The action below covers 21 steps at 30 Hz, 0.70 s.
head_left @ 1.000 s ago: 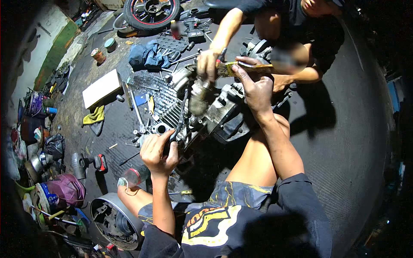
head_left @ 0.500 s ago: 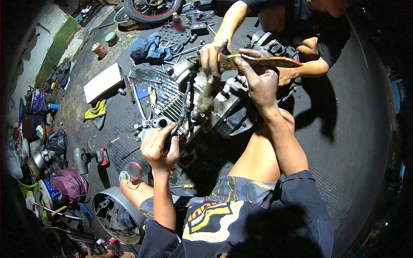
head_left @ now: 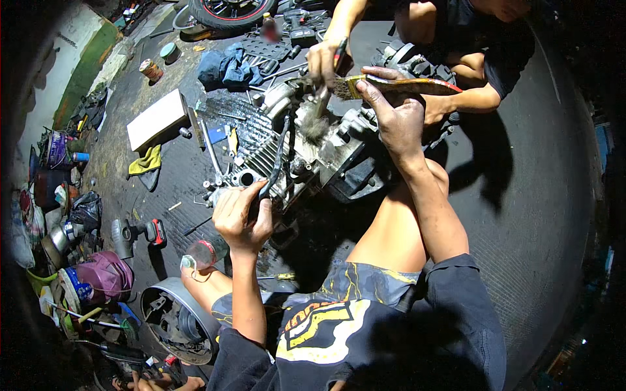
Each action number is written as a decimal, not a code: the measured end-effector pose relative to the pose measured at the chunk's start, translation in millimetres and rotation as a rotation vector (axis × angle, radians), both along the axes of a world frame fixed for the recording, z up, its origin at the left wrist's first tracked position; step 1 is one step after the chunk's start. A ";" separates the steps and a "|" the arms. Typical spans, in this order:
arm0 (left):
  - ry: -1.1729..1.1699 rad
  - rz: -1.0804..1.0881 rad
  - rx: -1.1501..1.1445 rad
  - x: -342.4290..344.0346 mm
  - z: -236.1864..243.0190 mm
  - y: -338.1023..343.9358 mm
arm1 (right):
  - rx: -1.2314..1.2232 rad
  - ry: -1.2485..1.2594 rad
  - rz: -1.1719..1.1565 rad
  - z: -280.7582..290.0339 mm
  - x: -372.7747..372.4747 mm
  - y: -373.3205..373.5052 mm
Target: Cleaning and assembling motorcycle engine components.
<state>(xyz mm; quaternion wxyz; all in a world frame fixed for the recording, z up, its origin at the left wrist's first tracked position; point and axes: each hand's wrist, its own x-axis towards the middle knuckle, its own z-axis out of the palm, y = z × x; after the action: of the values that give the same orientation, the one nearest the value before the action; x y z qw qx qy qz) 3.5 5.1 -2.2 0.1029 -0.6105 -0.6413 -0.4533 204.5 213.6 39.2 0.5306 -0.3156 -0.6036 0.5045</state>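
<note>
A greasy metal engine (head_left: 332, 153) with cooling fins lies on the floor before me. My left hand (head_left: 241, 218) is closed at its near left side, pinching the lower end of a black cable (head_left: 281, 153) that runs up across the engine. Above the engine's right part, my right hand (head_left: 399, 124) grips a paintbrush (head_left: 417, 85) with a yellowish, red-tipped handle, its dark bristles pointing left and off the metal. Facing me, another person's hand (head_left: 323, 60) holds a second brush (head_left: 316, 124), bristles down on the engine. That person's other hand is partly hidden behind mine.
Left of the engine lie a white box (head_left: 156, 122), a yellow-grey cloth (head_left: 146, 167) and a cordless power tool (head_left: 139, 236). A plastic bottle (head_left: 205, 254) and a metal basin (head_left: 171, 287) of parts are near my left leg. Sockets, a blue cloth (head_left: 227, 68) and a wheel (head_left: 231, 14) lie beyond.
The other person's hand and brush have shifted slightly over the engine, the bristles now sharper and a little higher. My right hand's paintbrush has tilted a little; my left hand stays on the cable.
</note>
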 end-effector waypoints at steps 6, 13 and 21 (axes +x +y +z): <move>-0.010 0.012 -0.009 0.1 -2.2 -2.3 | -0.009 0.000 0.007 0.3 -1.8 -0.8; -0.009 0.014 -0.007 0.2 0.0 -0.9 | -0.009 0.038 0.002 -2.9 -1.6 1.6; -0.003 0.019 -0.019 -1.6 3.8 -6.2 | -0.026 -0.719 0.399 5.7 6.3 -10.5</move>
<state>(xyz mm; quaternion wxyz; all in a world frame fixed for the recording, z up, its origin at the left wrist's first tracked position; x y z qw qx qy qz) 1.9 -1.1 1.7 0.1005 -0.6046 -0.6514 -0.4472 210.8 203.1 44.9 0.1738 -0.3552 -0.7935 0.4625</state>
